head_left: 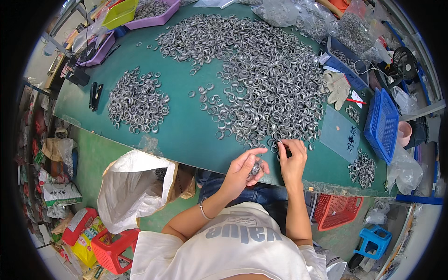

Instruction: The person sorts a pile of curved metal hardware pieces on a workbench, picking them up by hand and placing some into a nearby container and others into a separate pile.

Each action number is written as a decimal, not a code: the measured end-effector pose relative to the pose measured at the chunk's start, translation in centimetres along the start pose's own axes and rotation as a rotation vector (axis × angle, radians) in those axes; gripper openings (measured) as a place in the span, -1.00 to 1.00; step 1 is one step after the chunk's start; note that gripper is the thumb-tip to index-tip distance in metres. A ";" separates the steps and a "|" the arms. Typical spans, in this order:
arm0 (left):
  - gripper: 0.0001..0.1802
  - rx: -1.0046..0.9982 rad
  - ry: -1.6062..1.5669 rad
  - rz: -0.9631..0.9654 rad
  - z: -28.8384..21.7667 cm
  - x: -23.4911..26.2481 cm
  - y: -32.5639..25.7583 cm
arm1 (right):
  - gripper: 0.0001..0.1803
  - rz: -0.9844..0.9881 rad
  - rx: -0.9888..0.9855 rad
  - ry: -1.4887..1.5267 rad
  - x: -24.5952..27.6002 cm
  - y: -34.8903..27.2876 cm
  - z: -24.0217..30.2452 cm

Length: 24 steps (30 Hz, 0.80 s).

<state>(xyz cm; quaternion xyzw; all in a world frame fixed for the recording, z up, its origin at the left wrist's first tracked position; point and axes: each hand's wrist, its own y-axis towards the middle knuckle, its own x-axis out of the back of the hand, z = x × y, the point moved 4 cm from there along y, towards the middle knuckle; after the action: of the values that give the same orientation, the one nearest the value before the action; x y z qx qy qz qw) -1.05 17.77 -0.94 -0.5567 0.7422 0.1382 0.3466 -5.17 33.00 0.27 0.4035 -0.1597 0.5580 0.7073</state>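
Several grey metal rings (255, 168) rest in my left hand (241, 171), held in its curled fingers just off the table's near edge. My right hand (294, 161) is at the near edge of a large heap of the same metal rings (275, 79). Its thumb and forefinger are bent together among the outermost rings, and what lies between the fingertips is too small to make out. A smaller heap of rings (137, 100) sits on the left of the green table (186, 126). Another little cluster of rings (361, 170) lies at the right corner.
An open white sack (135, 186) stands below the table's front left edge. On the right are a blue basket (381, 123), a work glove (338, 87) and a small fan (405, 63). Purple trays (154, 18) and plastic bags of rings (357, 30) line the far side.
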 end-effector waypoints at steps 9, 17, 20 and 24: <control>-0.66 -0.029 0.216 -0.055 0.3 0.0 -0.5 | -0.75 0.302 0.277 0.216 2.8 -2.0 6.8; -0.63 0.282 0.002 -0.015 1.6 -0.6 -0.1 | -0.92 -0.071 -0.022 0.071 7.7 -2.5 -1.0; -0.66 0.283 -0.093 -0.066 1.8 0.2 -0.5 | -0.95 -0.523 -0.147 -0.230 13.8 -2.3 -9.2; -0.69 0.296 -0.117 -0.095 1.9 -0.4 -0.4 | -0.89 -0.640 -0.194 -0.705 20.8 -3.5 -18.1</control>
<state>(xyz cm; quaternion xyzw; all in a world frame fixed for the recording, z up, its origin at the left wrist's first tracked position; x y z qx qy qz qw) 0.01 19.04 -2.01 -0.5252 0.7057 0.0431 0.4736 0.81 60.15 1.65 0.5288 -0.3089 0.1243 0.7807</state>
